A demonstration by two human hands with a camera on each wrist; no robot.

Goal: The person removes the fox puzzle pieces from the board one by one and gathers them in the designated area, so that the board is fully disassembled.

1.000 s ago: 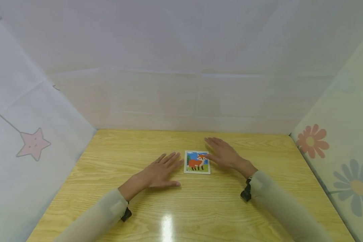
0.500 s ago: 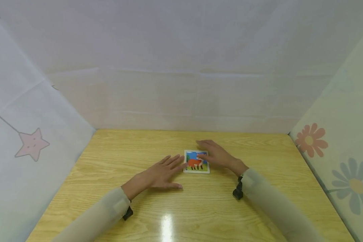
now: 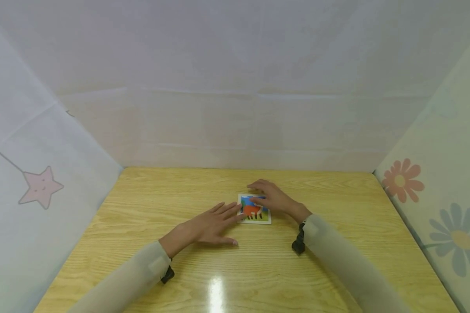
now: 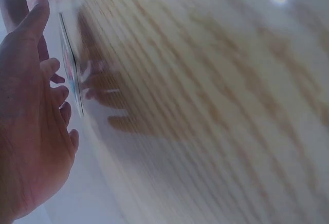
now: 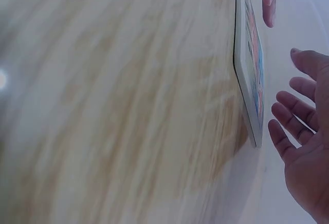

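Person's L sleeve (image 3: 123, 276) & R sleeve (image 3: 348, 261): both long, same pale beige/off-wht fabric, matte, w/ slight creases; loose-ish fit, ea. ending at the wrist in a straight cuff. L cuff (image 3: 156, 261) has a squarish paler patch nr its edge; R cuff (image 3: 313, 230) has a similar, fainter one. Small blk device worn at ea. wrist: L unit (image 3: 167, 274) blocky, partly hidden by the sleeve; R unit (image 3: 299, 245) shows more, approx. 2 chunky lumps joined. Finer detail on both too small to tell. L hand (image 3: 209, 227) & R hand (image 3: 274, 196) bare; L thumbnail (image 3: 235, 242) visible.
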